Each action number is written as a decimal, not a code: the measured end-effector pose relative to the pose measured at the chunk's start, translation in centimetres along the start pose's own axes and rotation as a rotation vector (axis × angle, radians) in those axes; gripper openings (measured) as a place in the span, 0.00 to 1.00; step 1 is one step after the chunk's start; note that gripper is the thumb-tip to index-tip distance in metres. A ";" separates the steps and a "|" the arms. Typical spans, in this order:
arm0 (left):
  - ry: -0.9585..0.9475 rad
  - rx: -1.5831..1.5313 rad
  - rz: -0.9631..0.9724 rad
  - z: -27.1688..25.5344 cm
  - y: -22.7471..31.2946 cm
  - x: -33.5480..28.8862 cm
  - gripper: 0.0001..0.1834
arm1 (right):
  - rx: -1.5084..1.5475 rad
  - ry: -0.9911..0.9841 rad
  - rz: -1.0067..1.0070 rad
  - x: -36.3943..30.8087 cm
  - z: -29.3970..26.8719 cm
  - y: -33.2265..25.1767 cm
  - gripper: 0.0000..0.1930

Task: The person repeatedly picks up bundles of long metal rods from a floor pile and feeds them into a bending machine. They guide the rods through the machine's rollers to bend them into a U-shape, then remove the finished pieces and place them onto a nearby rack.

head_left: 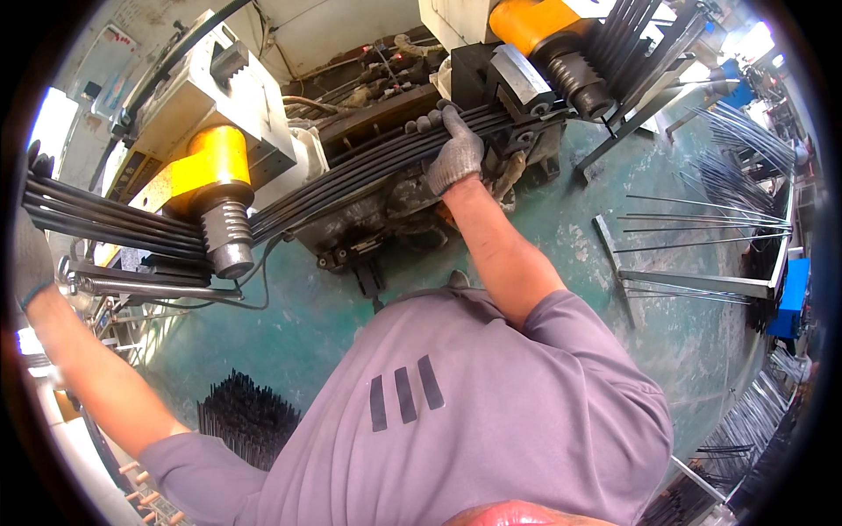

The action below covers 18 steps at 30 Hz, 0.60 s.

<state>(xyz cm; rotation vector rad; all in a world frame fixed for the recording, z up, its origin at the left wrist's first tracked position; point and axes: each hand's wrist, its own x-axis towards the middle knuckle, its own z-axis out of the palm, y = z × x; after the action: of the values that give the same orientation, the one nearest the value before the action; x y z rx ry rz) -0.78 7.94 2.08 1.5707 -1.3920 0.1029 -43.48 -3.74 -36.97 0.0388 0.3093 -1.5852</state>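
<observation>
A row of long dark metal rods [342,179] runs across the machine in front of me, lying side by side. My right hand [458,151], in a grey knitted glove, is closed over the rods right of the middle, with its fingers across their far side. At the far left edge my gloved left hand [33,256] is wrapped round the rods' left end; part of it is cut off by the picture's dark rim. Between my hands the rods pass behind a ridged steel spindle [228,235] under a yellow machine arm [203,168].
Another yellow arm [531,24] with a ridged spindle [579,81] stands at the upper right. Metal racks [693,279] holding thin rods are on the right over a green floor [579,230]. A bundle of dark rods [247,415] stands at the lower left.
</observation>
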 end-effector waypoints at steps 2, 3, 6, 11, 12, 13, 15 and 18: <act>-0.072 0.030 -0.142 0.2 -0.3 -1.2 0.27 | -0.023 0.025 0.000 0.3 -1.2 -0.6 0.03; -0.121 0.287 0.073 -1.3 -1.3 -1.1 0.22 | -0.024 0.033 0.009 0.2 -1.5 -0.6 0.03; -0.276 0.555 0.228 -4.1 -4.9 0.2 0.26 | -0.093 0.081 0.008 0.1 -2.6 -0.6 0.03; -0.448 0.774 0.378 -6.2 -5.8 1.0 0.25 | -0.212 0.072 0.015 -0.4 -2.4 -1.1 0.05; -0.424 0.644 0.293 -6.0 -5.9 0.8 0.23 | -0.230 0.077 0.026 -0.6 -2.2 -1.1 0.05; -0.392 0.508 0.214 -5.8 -5.9 0.7 0.22 | -0.257 0.080 0.023 -0.6 -2.5 -1.1 0.05; -0.293 0.167 -0.075 -5.4 -6.1 0.6 0.22 | -0.305 0.077 0.029 0.0 -3.1 -1.1 0.06; -0.364 0.035 -0.200 -5.7 -4.7 0.5 0.21 | -0.590 0.103 0.008 2.5 -7.6 -1.3 0.09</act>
<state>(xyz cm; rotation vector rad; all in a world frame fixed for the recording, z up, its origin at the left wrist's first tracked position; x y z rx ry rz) 6.02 10.84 2.47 1.8124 -1.5024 -0.2945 -46.14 -4.54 -44.56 -0.3344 0.8444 -1.4331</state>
